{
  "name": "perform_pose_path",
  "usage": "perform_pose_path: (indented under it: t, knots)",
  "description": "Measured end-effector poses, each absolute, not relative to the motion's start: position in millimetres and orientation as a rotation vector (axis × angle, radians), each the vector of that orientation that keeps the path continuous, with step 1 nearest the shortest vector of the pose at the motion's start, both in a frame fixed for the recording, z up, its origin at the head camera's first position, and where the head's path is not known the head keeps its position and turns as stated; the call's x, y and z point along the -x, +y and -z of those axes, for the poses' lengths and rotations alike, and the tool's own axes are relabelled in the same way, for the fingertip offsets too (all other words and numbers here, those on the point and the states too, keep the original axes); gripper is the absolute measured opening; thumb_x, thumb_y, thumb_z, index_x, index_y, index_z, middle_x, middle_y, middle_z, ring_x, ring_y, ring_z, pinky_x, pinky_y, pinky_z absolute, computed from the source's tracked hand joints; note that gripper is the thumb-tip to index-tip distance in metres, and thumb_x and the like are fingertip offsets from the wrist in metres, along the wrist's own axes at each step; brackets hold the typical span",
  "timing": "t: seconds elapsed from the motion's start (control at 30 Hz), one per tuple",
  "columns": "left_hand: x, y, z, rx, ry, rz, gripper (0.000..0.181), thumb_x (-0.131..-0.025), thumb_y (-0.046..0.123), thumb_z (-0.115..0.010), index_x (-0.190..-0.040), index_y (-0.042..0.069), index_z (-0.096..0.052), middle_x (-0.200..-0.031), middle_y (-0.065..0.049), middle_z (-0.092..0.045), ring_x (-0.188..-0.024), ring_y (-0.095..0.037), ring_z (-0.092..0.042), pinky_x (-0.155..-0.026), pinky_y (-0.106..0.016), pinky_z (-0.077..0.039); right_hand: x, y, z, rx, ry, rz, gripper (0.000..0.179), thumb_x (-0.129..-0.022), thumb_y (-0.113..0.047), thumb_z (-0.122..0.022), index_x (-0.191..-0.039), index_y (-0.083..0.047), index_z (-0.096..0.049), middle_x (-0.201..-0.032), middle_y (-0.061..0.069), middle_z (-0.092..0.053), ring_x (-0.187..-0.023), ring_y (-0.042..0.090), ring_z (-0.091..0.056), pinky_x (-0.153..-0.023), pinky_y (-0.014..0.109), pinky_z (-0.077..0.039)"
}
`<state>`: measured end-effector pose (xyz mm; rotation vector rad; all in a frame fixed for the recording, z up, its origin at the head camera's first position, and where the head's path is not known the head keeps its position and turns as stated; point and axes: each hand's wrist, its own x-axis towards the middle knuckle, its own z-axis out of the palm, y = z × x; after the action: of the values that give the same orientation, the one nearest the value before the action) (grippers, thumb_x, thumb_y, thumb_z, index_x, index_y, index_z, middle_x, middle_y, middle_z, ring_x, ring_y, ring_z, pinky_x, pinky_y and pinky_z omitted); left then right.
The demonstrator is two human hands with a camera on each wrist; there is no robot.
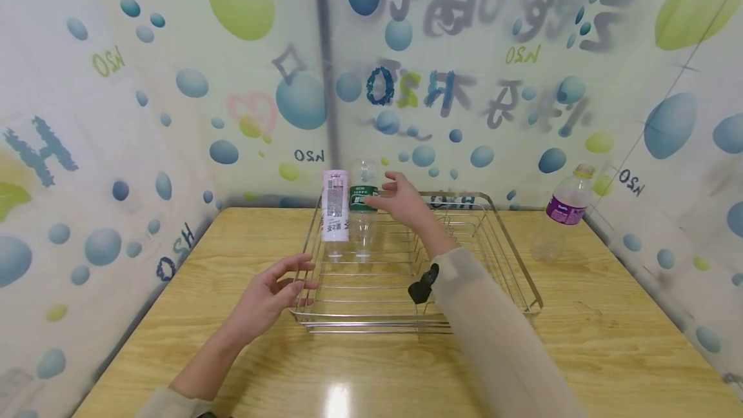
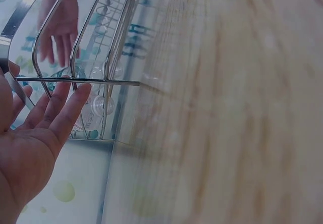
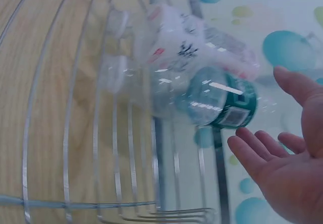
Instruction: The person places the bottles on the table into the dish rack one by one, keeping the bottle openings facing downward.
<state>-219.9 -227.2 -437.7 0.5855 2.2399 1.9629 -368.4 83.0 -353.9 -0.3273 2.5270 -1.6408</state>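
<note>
In the head view a clear bottle with a green label (image 1: 364,199) stands upside down inside the wire rack (image 1: 525,276), cap end low. Beside it on the left is an inverted bottle with a pink-and-white label (image 1: 335,205). My right hand (image 1: 403,202) is at the green-labelled bottle. The right wrist view shows the fingers (image 3: 247,156) spread close to its base and the thumb apart from it; contact is unclear. At the rack's left side, my left hand (image 1: 264,298) has its fingers (image 2: 70,110) extended against the wires and holds no bottle.
A clear bottle with a purple label and yellowish cap (image 1: 565,211) stands upright on the wooden table (image 1: 609,340), right of the rack. Printed sheeting (image 1: 493,37) with blue and green spots rises behind the table and at both sides.
</note>
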Motion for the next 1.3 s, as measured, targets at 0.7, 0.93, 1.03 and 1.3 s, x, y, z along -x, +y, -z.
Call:
perform_pose_path:
  t: [0.7,0.93,1.03,1.3]
  knots:
    - [222,-227,442,-0.647,2.248,-1.971,0.050,-0.113,0.004,-0.057,-0.161,0.000,-0.045,-0.150,-0.029,-0.049,-0.120,-0.016,-0.075,-0.094,-0.041,-0.069,282,189,282,0.568,2.648,1.717,0.077,-0.106,-0.033,-0.076,-0.170,-0.021,-0.036,-0.164,0.006,-0.054,-0.147,0.028,-0.059,-0.121,0.055,-0.052]
    - [221,-229,441,-0.630,2.263,-1.958,0.049,-0.113,0.004,-0.057,-0.161,0.004,-0.047,-0.151,-0.029,-0.048,-0.121,-0.015,-0.075,-0.095,-0.041,-0.068,257,235,296,0.543,2.771,1.601,0.073,-0.107,-0.032,-0.074,-0.169,-0.017,-0.038,-0.162,0.011,-0.056,-0.144,0.032,-0.061,-0.098,0.012,-0.056]
    - [221,-228,441,-0.634,2.261,-1.965,0.048,-0.113,0.005,-0.057,-0.161,0.004,-0.048,-0.151,-0.032,-0.046,-0.121,-0.016,-0.075,-0.095,-0.041,-0.069,249,255,305,0.506,2.816,1.551,0.073,-0.107,-0.033,-0.074,-0.169,-0.015,-0.038,-0.160,0.014,-0.056,-0.139,0.027,-0.064,-0.095,0.008,-0.054]
    - [221,-228,441,-0.632,2.267,-1.959,0.049,-0.114,0.006,-0.057,-0.161,0.002,-0.046,-0.151,-0.031,-0.047,-0.120,-0.015,-0.075,-0.094,-0.040,-0.069,238,311,335,0.427,2.898,1.462,0.069,-0.110,-0.028,-0.071,-0.167,-0.009,-0.039,-0.154,0.017,-0.056,-0.115,-0.014,-0.060,-0.091,0.006,-0.054]
